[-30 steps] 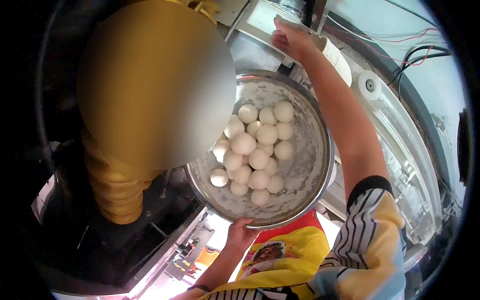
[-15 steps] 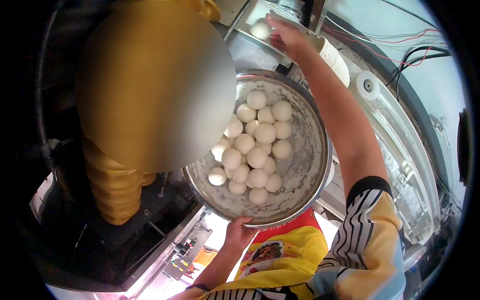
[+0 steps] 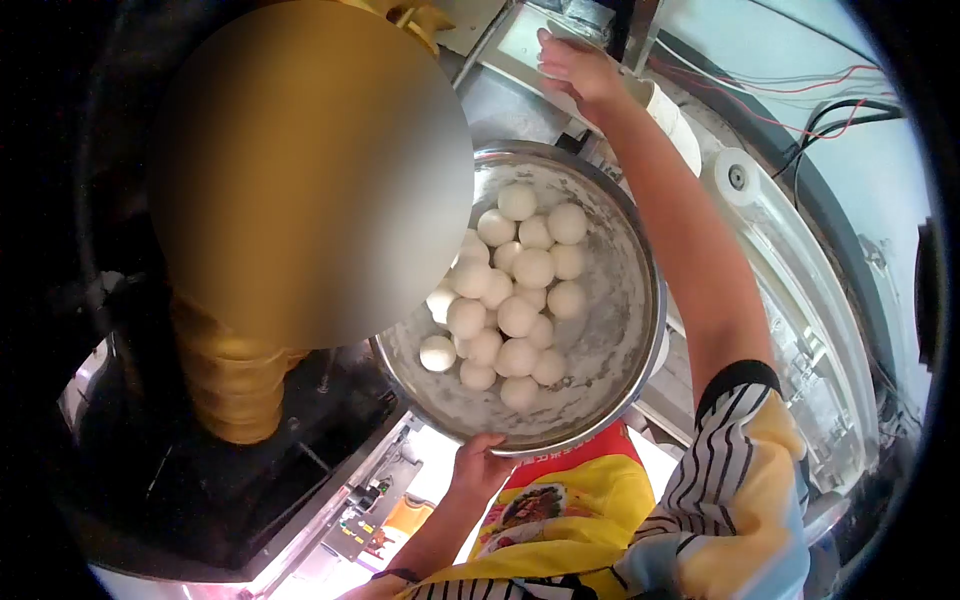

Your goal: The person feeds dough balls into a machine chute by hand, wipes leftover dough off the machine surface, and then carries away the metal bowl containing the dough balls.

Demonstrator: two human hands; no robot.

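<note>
Gripping the rim of a metal bowl (image 3: pixel 612 335), the left hand (image 3: pixel 482 465) has its thumb at the edge; fingers underneath hidden. Right hand (image 3: pixel 575 70) released, fingers loosely extended at a white tray (image 3: pixel 518 38); can't tell if it touches. Bowl sits between the two hands, with a heap of white balls (image 3: pixel 517 316) inside, well apart from the right hand, the lowest ones nearer the left. Floury smears on bowl wall. Yellow-and-red apron (image 3: pixel 590 490) just beside the left hand, under the bowl. White roller (image 3: pixel 737 177) outside the right forearm; wires (image 3: pixel 845 120) farther out past that hand.
</note>
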